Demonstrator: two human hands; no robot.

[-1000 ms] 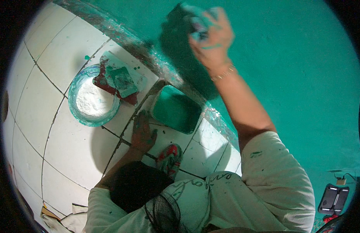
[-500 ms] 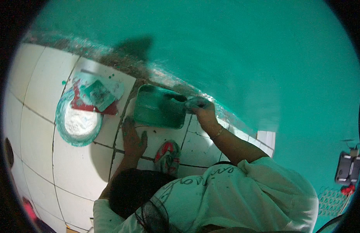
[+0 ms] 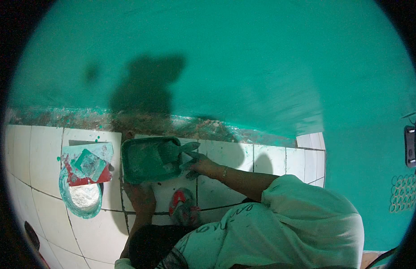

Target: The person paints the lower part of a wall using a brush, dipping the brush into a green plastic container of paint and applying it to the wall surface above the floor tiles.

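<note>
A dark green rectangular tray [image 3: 145,180] lies on the white floor tiles by the foot of the green wall. In its right part rests a broad, paint-smeared tool with a short tapered handle [image 3: 189,146], a brush or a scraper; I cannot tell which. My right hand [image 3: 200,165] is just below that handle at the tray's right rim, open, its paint-stained fingers apart. At the tray's near left corner is my left hand [image 3: 141,197], close against the rim; its fingertips are hidden there.
To the left, a bowl of white powder [image 3: 84,197] has a red and pale green flat board [image 3: 89,163] across its far side. A red and grey shoe [image 3: 183,206] stands near the tray. Rough, bare plaster [image 3: 208,127] runs along the wall's foot.
My right hand has left the tool's handle and come down beside the tray's right rim. The tool lies further into the tray. My left hand has moved in to the tray's near corner.
</note>
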